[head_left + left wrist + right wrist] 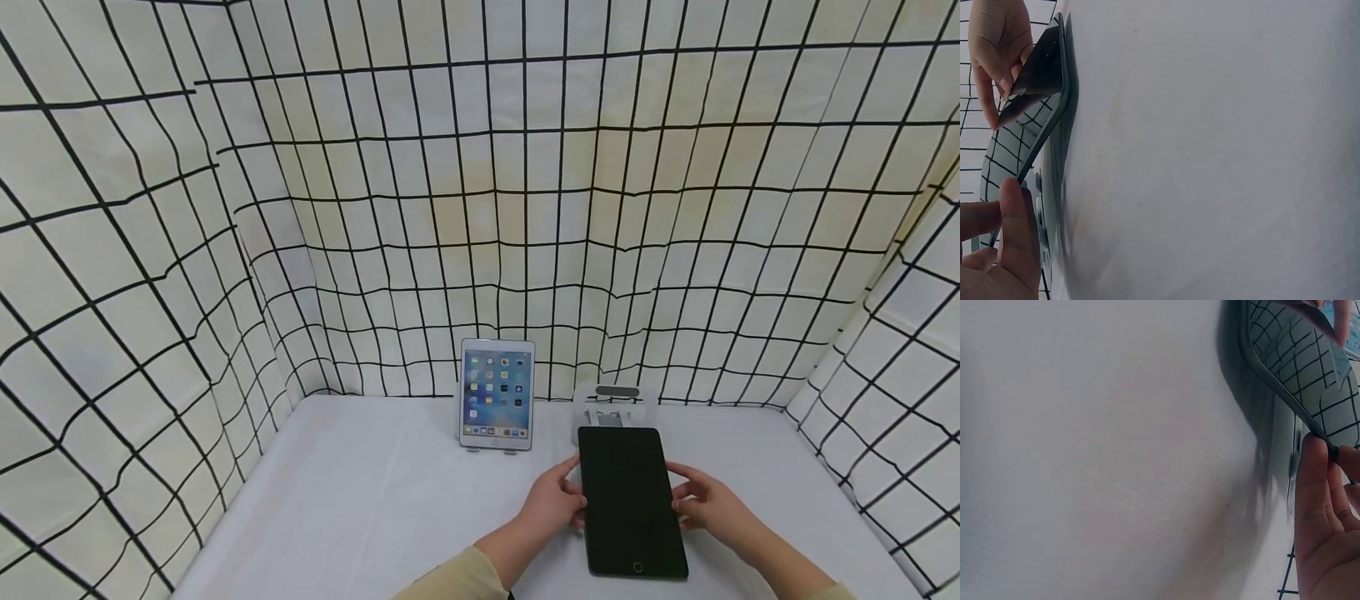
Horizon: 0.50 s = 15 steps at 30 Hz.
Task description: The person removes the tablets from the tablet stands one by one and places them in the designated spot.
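Note:
A black tablet [633, 500] with a dark screen is held between both hands, home button towards the person. My left hand [551, 502] grips its left long edge and my right hand [708, 504] grips the right one. From the left wrist view, the tablet [1038, 106] slants, its near end low by the cloth and its far end raised. Thumb and fingers of the right hand [1325, 519] pinch the rim in the right wrist view. Just behind the tablet stands a pale stand [618, 392], its lower part hidden by the tablet.
To the left, a white tablet [497, 392] with a lit screen of app icons leans upright on small stand feet. White cloth covers the table [360, 492]. White walls with a black grid [525, 208] enclose the back and both sides.

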### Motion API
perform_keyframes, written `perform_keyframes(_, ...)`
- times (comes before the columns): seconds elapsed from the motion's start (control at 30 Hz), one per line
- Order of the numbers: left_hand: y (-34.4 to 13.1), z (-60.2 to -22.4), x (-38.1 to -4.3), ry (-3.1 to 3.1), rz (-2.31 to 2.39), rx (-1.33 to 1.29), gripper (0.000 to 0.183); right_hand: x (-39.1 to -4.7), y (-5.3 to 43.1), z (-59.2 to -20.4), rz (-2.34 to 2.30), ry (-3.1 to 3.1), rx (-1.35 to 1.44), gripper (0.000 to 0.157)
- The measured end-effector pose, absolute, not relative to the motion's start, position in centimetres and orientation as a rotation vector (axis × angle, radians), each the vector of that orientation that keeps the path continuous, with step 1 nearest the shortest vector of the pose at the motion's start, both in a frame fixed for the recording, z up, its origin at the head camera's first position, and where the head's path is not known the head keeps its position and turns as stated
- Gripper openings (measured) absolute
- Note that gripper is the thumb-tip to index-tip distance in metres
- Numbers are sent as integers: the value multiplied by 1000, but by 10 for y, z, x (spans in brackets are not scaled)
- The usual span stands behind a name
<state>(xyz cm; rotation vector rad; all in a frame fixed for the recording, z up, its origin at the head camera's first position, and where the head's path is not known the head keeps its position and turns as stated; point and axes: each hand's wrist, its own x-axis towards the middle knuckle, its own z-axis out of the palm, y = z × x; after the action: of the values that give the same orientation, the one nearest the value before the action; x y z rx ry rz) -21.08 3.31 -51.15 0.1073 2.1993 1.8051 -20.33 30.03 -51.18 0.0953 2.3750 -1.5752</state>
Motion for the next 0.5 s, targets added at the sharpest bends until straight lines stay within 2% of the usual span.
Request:
perform_keyframes(0.23,34,-516,-208,2247,1712,123,67,-198,300,-513,-1546,2357,104,67)
perform_keyframes(0.5,34,-516,-203,2236,1626,122,64,-196,298,-518,-1501,2349,162,63)
